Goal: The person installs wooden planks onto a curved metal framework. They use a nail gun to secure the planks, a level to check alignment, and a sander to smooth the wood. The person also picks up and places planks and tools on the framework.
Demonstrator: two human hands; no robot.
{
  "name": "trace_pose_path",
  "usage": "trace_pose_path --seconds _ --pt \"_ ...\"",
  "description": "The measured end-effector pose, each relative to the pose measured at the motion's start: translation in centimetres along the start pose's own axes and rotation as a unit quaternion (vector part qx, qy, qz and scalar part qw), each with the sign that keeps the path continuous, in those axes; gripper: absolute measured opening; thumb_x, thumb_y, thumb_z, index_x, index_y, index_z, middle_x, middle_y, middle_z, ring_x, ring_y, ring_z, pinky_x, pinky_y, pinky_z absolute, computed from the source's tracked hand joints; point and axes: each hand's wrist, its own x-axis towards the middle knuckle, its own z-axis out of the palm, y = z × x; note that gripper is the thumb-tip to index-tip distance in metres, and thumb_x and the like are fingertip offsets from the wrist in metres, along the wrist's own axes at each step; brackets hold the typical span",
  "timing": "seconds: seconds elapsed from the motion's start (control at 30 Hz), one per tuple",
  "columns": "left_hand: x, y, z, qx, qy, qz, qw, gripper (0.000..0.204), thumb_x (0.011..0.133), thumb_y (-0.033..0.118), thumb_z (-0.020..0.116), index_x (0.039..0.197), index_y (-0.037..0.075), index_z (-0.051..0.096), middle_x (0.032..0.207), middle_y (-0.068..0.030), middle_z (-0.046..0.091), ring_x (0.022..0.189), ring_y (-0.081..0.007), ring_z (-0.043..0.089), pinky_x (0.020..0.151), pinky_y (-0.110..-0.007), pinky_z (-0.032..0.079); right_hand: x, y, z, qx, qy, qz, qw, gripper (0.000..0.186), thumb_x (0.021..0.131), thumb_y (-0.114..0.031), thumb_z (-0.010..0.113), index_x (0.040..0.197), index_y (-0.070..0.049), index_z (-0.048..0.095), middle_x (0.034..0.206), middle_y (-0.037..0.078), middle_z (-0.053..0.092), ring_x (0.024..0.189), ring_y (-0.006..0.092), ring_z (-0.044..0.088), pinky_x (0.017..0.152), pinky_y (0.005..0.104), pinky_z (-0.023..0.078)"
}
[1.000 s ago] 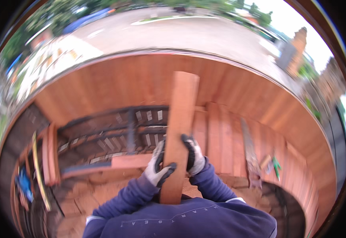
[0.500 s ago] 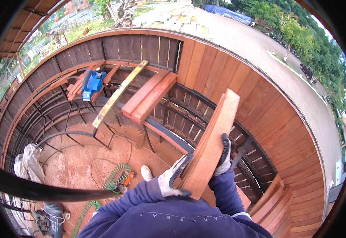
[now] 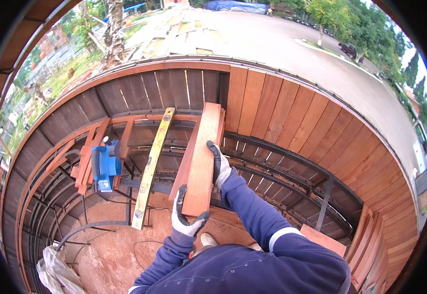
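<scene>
Both my hands, in white gloves with dark palms, hold a small stack of reddish wooden boards (image 3: pixel 204 157). My left hand (image 3: pixel 188 221) is closed around its near end. Along the right edge, my right hand (image 3: pixel 219 166) grips with the thumb on top. Directly under the stack other boards (image 3: pixel 184 164) show at its left side; whether the two touch I cannot tell. A yellow spirit level (image 3: pixel 153 169) lies across the curved frame just left of the boards. Further left, a blue electric planer (image 3: pixel 106 167) sits on loose wooden pieces (image 3: pixel 85 164).
Around me curves a slatted wall, dark planks (image 3: pixel 159 90) on the left and newer reddish planks (image 3: pixel 284 112) on the right. Black metal frame bars (image 3: pixel 326 203) run below it. More boards (image 3: pixel 370 240) stand at the lower right. A whitish plastic sack (image 3: pixel 59 272) is at lower left.
My hands have carried the board stack forward and left, from near my body to over the boards on the frame. The stack now points nearly straight away from me. My view has shifted.
</scene>
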Motion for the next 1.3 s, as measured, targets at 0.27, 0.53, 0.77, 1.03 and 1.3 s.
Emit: trace_pose_path --seconds 0.27,0.53,0.77,1.03,1.3 --pt "4.0 -1.9 0.5 -0.151 0.005 -0.052 0.987 0.086 0.076 0.019 0.079 0.146 -0.003 0.032 0.146 -0.0166 0.041 0.132 -0.0251 0.041 0.11 -0.036 0.034 2.2 -0.4 -0.2 0.025 0.046 0.02 0.998 0.056 0.08 -0.047 0.074 0.118 -0.01 0.058 0.101 0.008 0.066 0.088 0.0235 0.066 0.08 0.0403 0.056" --pt "3.1 -5.0 -0.2 -0.145 0.043 -0.026 0.988 0.077 0.083 0.031 0.068 0.144 -0.003 0.035 0.146 -0.018 0.04 0.134 -0.029 0.039 0.112 -0.039 0.029 1.7 0.7 -0.2 -0.058 0.127 -0.05 0.989 0.055 0.083 -0.044 0.073 0.122 -0.007 0.059 0.104 0.008 0.067 0.09 0.0211 0.067 0.082 0.0366 0.056" --pt "3.3 -8.6 -1.5 -0.203 0.093 -0.111 0.968 0.071 0.079 0.02 0.056 0.142 -0.006 0.035 0.138 -0.0183 0.047 0.127 -0.0284 0.047 0.109 -0.038 0.034 3.1 2.2 -0.4 -0.233 0.208 -0.113 0.943 0.052 0.093 -0.041 0.062 0.127 -0.002 0.058 0.11 0.012 0.067 0.099 0.0207 0.065 0.089 0.0326 0.052" --pt "3.5 -5.7 -2.2 -0.206 -0.084 -0.129 0.966 0.086 0.082 0.017 0.072 0.15 -0.002 0.023 0.153 -0.0178 0.03 0.14 -0.0259 0.032 0.114 -0.035 0.026 1.3 1.5 -1.8 -0.246 0.201 -0.137 0.938 0.045 0.087 -0.04 0.069 0.107 0.0 0.067 0.096 0.009 0.069 0.085 0.0179 0.065 0.08 0.0317 0.053" --pt "13.4 -9.9 -6.6 -0.242 -0.061 -0.234 0.94 0.092 0.079 0.033 0.079 0.147 -0.002 0.029 0.151 -0.0205 0.035 0.14 -0.0305 0.035 0.114 -0.037 0.031 0.6 1.7 -1.6 -0.117 0.193 -0.091 0.97 0.048 0.087 -0.038 0.068 0.116 -0.001 0.061 0.1 0.013 0.069 0.086 0.0237 0.069 0.078 0.0367 0.058"
